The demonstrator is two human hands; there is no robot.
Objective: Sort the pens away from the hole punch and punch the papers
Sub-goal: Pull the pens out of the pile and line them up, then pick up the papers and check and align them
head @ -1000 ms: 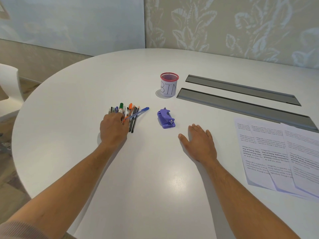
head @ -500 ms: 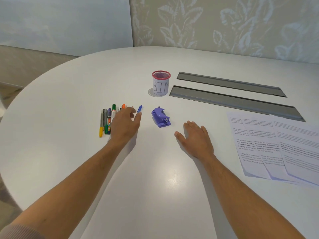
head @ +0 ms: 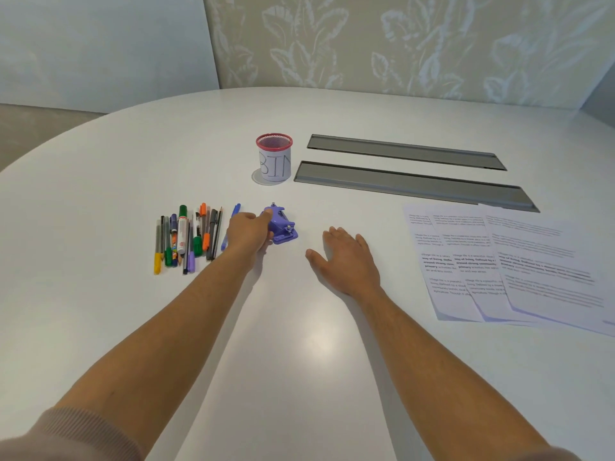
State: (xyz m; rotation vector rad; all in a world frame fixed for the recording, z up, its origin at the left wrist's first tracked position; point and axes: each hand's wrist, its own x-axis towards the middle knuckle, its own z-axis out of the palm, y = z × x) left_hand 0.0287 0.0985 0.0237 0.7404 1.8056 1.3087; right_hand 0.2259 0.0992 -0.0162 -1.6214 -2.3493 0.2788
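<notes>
Now the left hand point(head: 248, 232) closes on the hole punch point(head: 282, 224) — grip looks partial; right hand point(head: 346, 257) lies flat, released. Blue pen point(head: 230, 227) just left of the punch could get dragged; papers point(head: 499, 261) lie well right.

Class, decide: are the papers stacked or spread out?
Spread out: the papers lie fanned, overlapping, with each sheet's text partly showing on the table.

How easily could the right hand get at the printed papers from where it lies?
Probably yes: the right hand lies flat and free, and only bare table separates it from the papers.
</notes>
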